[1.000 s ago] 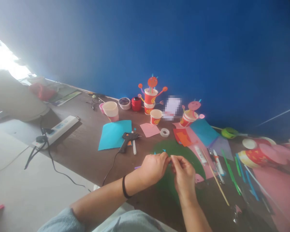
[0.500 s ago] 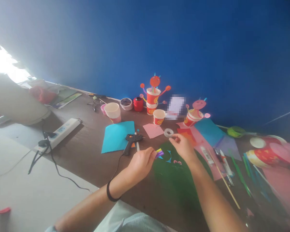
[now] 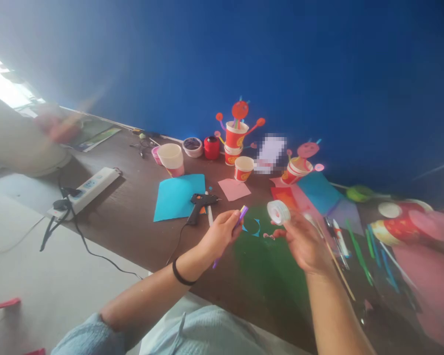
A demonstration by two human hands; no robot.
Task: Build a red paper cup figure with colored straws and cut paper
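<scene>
My left hand is closed around a thin bundle of purple and yellow pipe cleaners; one end sticks out above the fingers, and a purple end shows below the palm. Lifted over the mat's far edge, my right hand holds a roll of clear tape between thumb and fingers. Beneath and between the hands lies a dark green mat. Blue paper offcuts and small pink paper pieces rest on it. A black glue gun lies left of the hands, partly on blue paper.
Red paper cups stand at the back, some bearing paper-headed figures. A power strip with cables is on the left. Pens, a wooden stick and green pipe cleaners lie right. Other people's blurred hands show at the sides.
My right hand has picked the tape roll up off the table and brought it nearer. The pipe cleaners in my left hand have turned more upright.
</scene>
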